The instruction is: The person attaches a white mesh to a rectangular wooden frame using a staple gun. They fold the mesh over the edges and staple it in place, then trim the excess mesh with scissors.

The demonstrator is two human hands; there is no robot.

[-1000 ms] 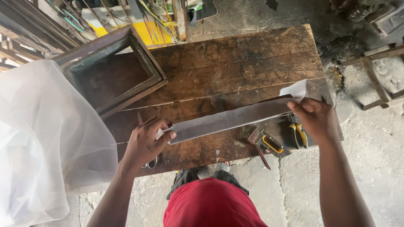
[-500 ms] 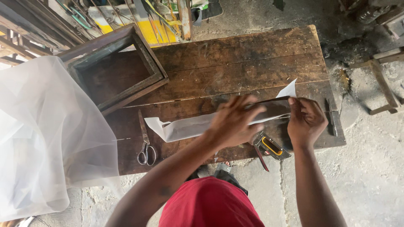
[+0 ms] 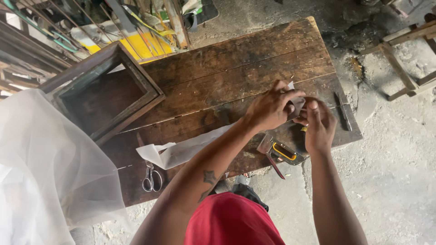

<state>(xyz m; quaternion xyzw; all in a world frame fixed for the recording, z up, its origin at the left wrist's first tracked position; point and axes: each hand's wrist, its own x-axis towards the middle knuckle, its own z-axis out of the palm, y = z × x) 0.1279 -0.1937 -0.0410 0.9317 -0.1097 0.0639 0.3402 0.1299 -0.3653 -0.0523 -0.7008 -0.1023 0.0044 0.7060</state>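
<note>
Fingers of both hands pinch 1 end of the mesh strip: my left hand folds over it from above, my right hand grips beside it, thumb up. It looks light, limp and slippery, so I judge the edge the best hold. Its loose end trails left across the wooden table, near the scissors. Nearer me lies a staple gun; farther off sits a wooden frame.
</note>
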